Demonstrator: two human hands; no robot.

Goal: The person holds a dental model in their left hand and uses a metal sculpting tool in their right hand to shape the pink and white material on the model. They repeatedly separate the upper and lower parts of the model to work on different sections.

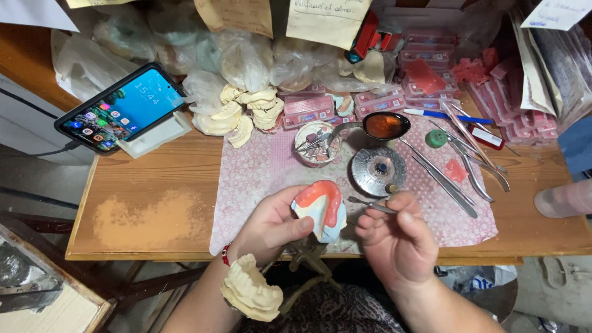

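Wooden tabletop carries a pink patterned mat, and that mat is your reference for everything below. At the mat's near edge, your left hand holds a dental cast with a pink wax rim; thumb and fingers are closed around its underside, and the wax side faces up. Just right of the cast, your right hand pinches a thin metal tool between thumb and fingertips, the grip closed on the handle and the tip pointing at the cast, close to it but apart from it. Near the mat's centre stands a round metal burner. Behind the burner, a ladle holds amber liquid. Left of the ladle sits a small cup with burs inside. Along the mat's right side lie several steel instruments, a blue pen and a green cap. Off the mat's far left corner, a phone leans on a white stand. Plaster casts are piled at the mat's far edge. Below the mat's near edge, another plaster cast rests against your left forearm.
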